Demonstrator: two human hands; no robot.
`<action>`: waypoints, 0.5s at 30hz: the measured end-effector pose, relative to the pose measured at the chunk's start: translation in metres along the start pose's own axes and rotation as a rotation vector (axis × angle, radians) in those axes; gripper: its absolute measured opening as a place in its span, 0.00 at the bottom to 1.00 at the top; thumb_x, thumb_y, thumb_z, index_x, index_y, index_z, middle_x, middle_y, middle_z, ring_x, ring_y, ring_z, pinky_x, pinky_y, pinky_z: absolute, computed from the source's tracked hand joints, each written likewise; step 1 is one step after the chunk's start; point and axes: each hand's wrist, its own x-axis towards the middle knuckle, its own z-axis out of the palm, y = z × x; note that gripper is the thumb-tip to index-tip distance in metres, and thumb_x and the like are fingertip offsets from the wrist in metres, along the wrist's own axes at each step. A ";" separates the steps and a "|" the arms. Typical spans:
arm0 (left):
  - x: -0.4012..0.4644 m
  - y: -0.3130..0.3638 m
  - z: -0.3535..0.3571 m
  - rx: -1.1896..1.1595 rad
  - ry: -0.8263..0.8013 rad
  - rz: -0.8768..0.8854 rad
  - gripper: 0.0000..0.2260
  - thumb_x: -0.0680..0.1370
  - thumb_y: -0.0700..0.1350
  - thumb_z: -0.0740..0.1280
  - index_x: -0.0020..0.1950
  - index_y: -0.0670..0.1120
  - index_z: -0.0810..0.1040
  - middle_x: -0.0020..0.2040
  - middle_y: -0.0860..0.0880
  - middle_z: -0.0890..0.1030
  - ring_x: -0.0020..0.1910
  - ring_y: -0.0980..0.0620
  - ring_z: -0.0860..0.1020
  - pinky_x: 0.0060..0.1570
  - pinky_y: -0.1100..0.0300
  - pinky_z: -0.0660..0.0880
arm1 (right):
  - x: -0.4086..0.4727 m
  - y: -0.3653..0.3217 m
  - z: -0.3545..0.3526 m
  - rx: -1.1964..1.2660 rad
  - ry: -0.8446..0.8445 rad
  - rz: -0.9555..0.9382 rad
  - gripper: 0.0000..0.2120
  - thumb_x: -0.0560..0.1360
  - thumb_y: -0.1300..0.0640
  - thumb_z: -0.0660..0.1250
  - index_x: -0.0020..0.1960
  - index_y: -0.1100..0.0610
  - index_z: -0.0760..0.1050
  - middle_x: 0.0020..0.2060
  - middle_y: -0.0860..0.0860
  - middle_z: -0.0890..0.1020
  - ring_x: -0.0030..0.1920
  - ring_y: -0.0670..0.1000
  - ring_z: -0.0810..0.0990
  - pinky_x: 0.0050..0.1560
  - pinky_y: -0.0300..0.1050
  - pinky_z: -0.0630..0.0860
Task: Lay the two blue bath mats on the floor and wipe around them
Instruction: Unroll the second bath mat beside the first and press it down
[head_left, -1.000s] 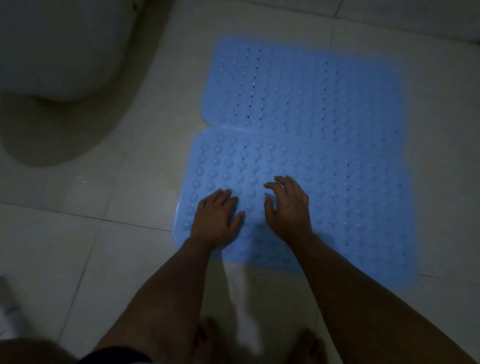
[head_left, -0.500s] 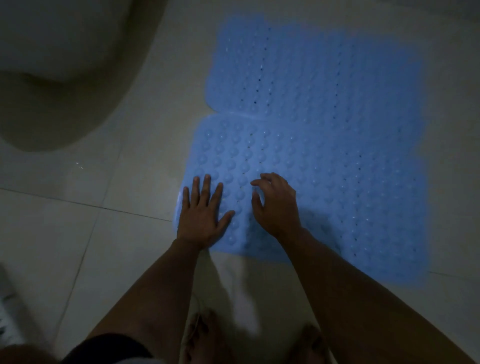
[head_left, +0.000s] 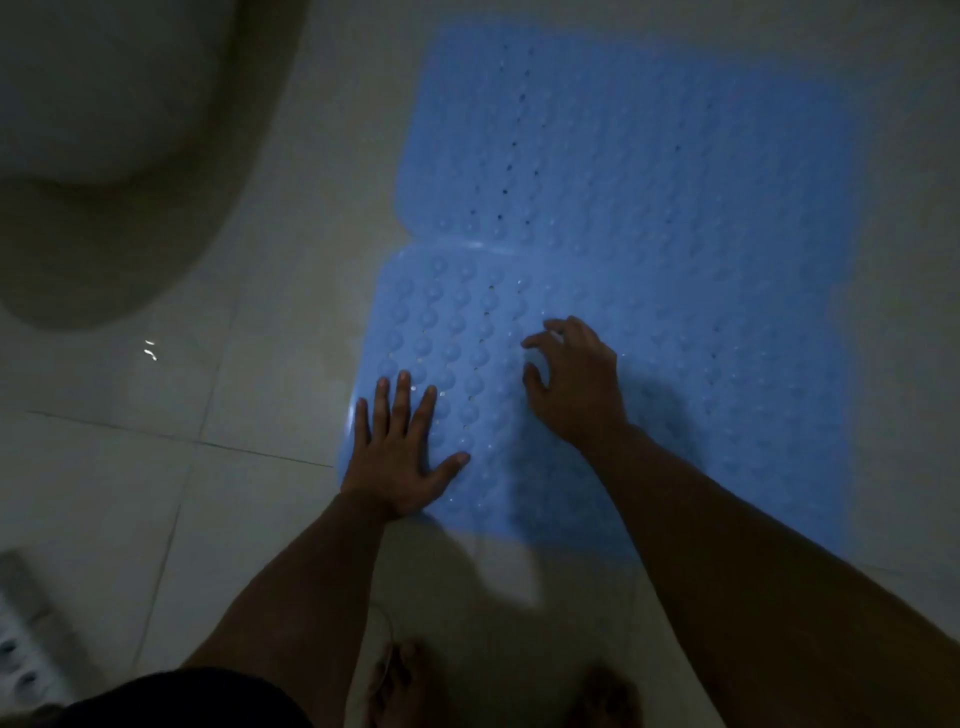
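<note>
Palms down: left hand (head_left: 400, 457) flat, fingers spread, right hand (head_left: 574, 384) clawed and empty, press near bath mat (head_left: 675, 415) outward from fingertips to seat suction cups.

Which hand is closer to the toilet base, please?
The left hand. It lies flat on the near mat's left edge, nearest the toilet base; the right hand rests further right on that mat.

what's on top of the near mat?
Both hands: left hand flat at its left edge, right hand with fingers curled. Mat surface under the palms is hidden.
</note>
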 end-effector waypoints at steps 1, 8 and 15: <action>0.000 0.003 -0.016 -0.004 -0.055 -0.005 0.42 0.77 0.76 0.43 0.85 0.54 0.52 0.85 0.46 0.41 0.83 0.42 0.34 0.79 0.35 0.36 | -0.009 -0.006 -0.016 -0.017 -0.044 0.056 0.16 0.71 0.48 0.64 0.55 0.51 0.82 0.59 0.56 0.81 0.63 0.61 0.80 0.59 0.58 0.79; -0.072 0.100 -0.224 -0.108 -0.036 0.064 0.35 0.78 0.65 0.44 0.71 0.50 0.77 0.75 0.46 0.74 0.82 0.39 0.59 0.78 0.33 0.51 | -0.052 -0.103 -0.223 -0.151 -0.482 0.294 0.17 0.78 0.45 0.65 0.66 0.48 0.77 0.68 0.52 0.75 0.71 0.57 0.71 0.67 0.56 0.72; -0.204 0.160 -0.471 -0.218 -0.077 0.032 0.29 0.78 0.62 0.51 0.73 0.53 0.75 0.71 0.50 0.77 0.72 0.46 0.73 0.71 0.48 0.68 | -0.066 -0.252 -0.452 -0.171 -0.608 0.303 0.18 0.81 0.44 0.64 0.69 0.48 0.74 0.69 0.53 0.73 0.69 0.57 0.73 0.67 0.54 0.72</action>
